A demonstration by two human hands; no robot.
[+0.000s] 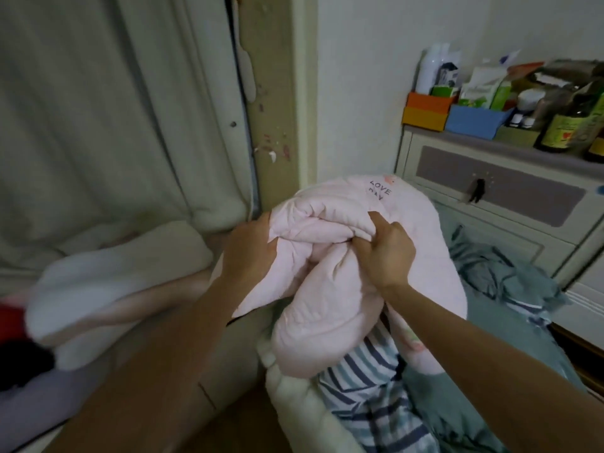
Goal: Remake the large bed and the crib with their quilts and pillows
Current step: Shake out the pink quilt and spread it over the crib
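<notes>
Grey curtain (98, 109) hangs at far left, and below it a white pillow (108, 276) lies blurred on what looks like the large bed, its edge running along the lower left. Next comes the left hand (248, 250), its grip closed on the left end of a pink quilt (330, 289), fingers buried in a thick fold. That quilt is bunched and held up in the air between both hands, over the near end of the crib (294, 397), whose padded white rim shows beneath it. A striped cloth (369, 387) lies in the crib under the hanging bulk. The right hand (389, 253) pinches an upper fold just beside the left, thumb on top, fingers curled into the padding. Further right a teal sheet (490, 276) is rumpled against a white headboard (500, 194), and a shelf (523, 148) above carries boxes and bottles.

The quilt is still a wad, so the step in hand is probably finding its edge. To do it well, each hand should work along the hem to a corner, then move apart until the cloth hangs flat. Shaking it before the corners are found would likely only twist it further. Lifting it higher would keep it off the striped cloth below.
</notes>
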